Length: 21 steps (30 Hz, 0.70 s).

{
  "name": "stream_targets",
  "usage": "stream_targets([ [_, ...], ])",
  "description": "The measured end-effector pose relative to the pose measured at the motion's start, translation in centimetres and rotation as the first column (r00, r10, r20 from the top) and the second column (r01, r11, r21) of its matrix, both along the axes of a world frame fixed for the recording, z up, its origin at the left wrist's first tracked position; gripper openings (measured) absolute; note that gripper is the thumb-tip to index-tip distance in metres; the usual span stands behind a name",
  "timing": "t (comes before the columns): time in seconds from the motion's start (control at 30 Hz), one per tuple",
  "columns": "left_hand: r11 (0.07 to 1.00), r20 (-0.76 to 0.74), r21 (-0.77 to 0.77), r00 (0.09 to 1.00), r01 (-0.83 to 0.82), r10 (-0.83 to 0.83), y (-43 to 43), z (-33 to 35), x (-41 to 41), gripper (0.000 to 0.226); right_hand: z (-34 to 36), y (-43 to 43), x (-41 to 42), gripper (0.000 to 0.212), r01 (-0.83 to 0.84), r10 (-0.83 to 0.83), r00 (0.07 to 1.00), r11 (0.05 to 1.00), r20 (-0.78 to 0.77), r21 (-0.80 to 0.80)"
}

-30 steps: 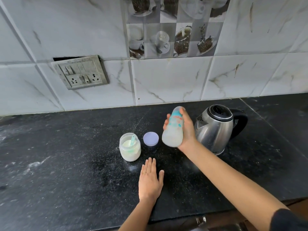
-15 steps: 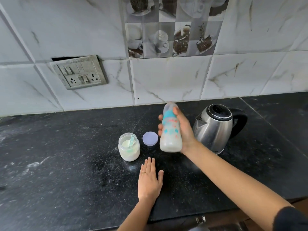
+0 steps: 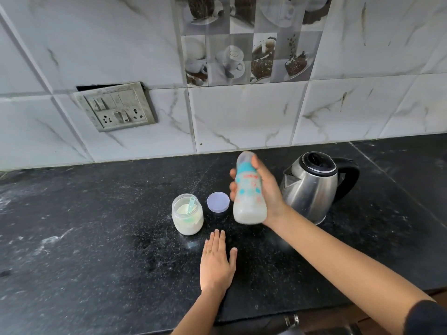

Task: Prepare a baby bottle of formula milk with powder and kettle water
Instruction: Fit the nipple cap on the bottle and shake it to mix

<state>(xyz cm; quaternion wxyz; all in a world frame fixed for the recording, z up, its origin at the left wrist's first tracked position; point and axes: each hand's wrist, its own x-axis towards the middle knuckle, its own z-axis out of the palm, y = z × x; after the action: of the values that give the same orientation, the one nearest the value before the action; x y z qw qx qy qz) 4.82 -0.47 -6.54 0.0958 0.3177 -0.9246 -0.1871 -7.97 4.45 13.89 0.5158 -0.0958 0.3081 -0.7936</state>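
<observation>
My right hand (image 3: pixel 268 189) grips a capped baby bottle (image 3: pixel 249 194) holding milky white liquid, raised above the black counter (image 3: pixel 96 238) and nearly upright. To its left stands an open jar of white powder (image 3: pixel 187 215) with a teal scoop inside. The jar's pale purple lid (image 3: pixel 218 201) lies between jar and bottle. A steel kettle (image 3: pixel 312 187) with a black handle stands just right of the bottle. My left hand (image 3: pixel 217 262) rests flat on the counter, fingers straight, in front of the jar.
A tiled wall (image 3: pixel 242 117) rises behind the counter, with a switch and socket plate (image 3: pixel 116 107) at the left. Powder dust speckles the counter. The counter's front edge runs along the bottom of the view.
The bottle in my right hand has swung from a tilt to nearly upright and shifted slightly left. My left hand has stayed flat on the counter.
</observation>
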Motion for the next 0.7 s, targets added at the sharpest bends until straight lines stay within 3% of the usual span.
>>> stream_targets([
  [0.07,1.0,0.006,-0.003,1.0,0.003,-0.003,0.1,-0.1,0.0,0.08,0.0,0.3,0.8,0.067,-0.048,0.046,0.995,0.999,-0.091,-0.025],
  [0.17,1.0,0.011,-0.012,1.0,0.007,-0.007,0.1,0.0,-0.1,0.081,1.2,-0.1,-1.1,0.04,0.062,-0.063,0.998,0.997,-0.008,-0.05],
  [0.23,1.0,0.013,-0.015,1.0,0.002,-0.002,0.1,0.0,0.0,0.081,1.9,-0.2,-1.6,0.038,0.11,-0.108,0.992,0.993,0.073,-0.034],
  [0.33,1.0,0.015,-0.009,1.0,0.0,0.001,0.1,0.0,-0.1,0.082,0.2,0.3,0.0,0.073,-0.027,0.024,0.998,0.998,-0.054,-0.054],
  [0.4,1.0,0.02,-0.011,1.0,0.0,0.0,-0.1,0.2,-0.2,0.083,0.2,0.5,0.7,0.08,-0.06,0.052,0.991,0.996,-0.122,-0.067],
  [0.5,1.0,0.019,-0.026,1.0,0.002,-0.002,-0.6,0.4,-0.4,0.083,1.5,-0.1,-1.5,0.044,0.108,-0.106,0.993,0.993,0.057,-0.04],
  [0.57,1.0,0.023,-0.026,1.0,0.008,-0.007,-0.2,0.2,-0.4,0.082,1.4,0.3,-2.3,0.035,0.179,-0.178,0.973,0.984,0.148,0.002],
  [0.7,1.0,0.023,-0.008,1.0,-0.003,0.003,0.5,-0.3,-0.1,0.082,-1.3,1.8,-0.2,0.045,0.013,-0.009,0.99,1.0,-0.14,0.029],
])
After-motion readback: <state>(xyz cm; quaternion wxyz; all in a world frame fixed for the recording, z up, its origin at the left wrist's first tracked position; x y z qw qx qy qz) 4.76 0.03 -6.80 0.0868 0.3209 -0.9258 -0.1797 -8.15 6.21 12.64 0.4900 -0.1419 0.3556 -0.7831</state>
